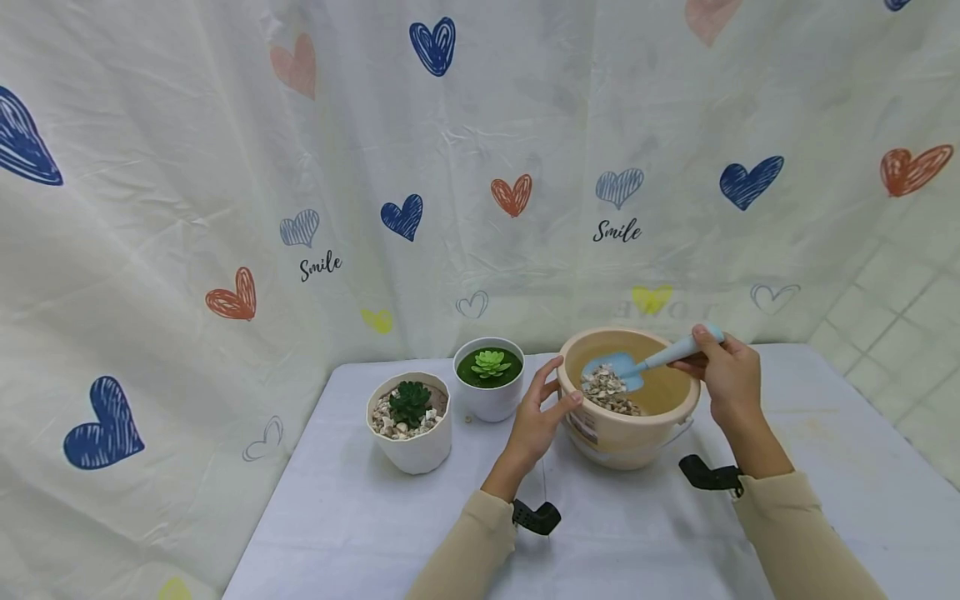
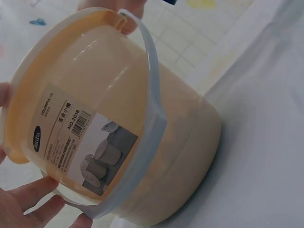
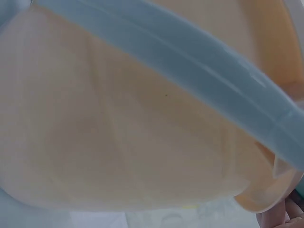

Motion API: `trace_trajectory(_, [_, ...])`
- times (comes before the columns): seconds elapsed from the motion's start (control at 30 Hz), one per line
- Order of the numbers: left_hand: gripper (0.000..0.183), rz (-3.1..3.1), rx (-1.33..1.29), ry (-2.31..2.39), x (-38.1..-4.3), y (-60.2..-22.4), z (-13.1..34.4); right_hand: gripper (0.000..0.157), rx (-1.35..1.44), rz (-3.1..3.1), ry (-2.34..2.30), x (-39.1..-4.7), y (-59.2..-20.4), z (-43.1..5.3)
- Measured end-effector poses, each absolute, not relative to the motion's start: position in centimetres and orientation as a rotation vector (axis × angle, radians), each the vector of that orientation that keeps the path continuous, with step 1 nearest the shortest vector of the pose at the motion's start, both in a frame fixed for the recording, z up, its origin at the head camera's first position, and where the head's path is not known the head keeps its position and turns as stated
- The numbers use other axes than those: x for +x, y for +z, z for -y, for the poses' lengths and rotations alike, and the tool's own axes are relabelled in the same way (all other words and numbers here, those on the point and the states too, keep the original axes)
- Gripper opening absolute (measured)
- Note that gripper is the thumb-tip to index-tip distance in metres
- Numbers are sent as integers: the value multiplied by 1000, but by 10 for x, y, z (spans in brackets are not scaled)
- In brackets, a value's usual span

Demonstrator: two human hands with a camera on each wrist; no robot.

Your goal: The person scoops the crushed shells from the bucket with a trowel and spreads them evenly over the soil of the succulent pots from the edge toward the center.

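Observation:
A cream plastic bucket (image 1: 630,437) with a pale blue-grey handle (image 2: 154,114) stands on the table. My left hand (image 1: 534,425) holds it at the left side of its rim, fingers spread. Inside the bucket is a blue hand shovel (image 1: 670,353), its blade bearing small pebbles (image 1: 604,382). The shovel's handle is gripped by my right hand (image 1: 729,379) above the rim's right side. More pebbles lie at the bucket's bottom, partly hidden by the front rim. In the right wrist view, the bucket's wall (image 3: 118,142) and handle fill most of the picture.
Left of the bucket stands a white pot (image 1: 414,450) with a dark green succulent among pebbles. Behind it, a second white pot (image 1: 491,404) holds a light green succulent. A white cloth covers the table (image 1: 337,533). A heart-printed curtain (image 1: 480,167) hangs at the back.

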State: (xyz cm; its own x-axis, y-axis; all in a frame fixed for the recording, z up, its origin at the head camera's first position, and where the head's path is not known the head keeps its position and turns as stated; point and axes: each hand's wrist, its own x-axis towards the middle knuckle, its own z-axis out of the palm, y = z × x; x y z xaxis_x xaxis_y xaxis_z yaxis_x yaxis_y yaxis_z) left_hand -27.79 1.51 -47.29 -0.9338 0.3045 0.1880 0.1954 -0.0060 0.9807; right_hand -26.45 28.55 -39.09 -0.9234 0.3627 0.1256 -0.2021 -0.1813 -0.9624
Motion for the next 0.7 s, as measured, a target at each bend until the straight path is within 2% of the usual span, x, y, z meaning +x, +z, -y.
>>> trace_trajectory(0.7, [64,-2237,545,2011,-279,-470,-14,30,-207,1626,2293,-263,-391,-291])
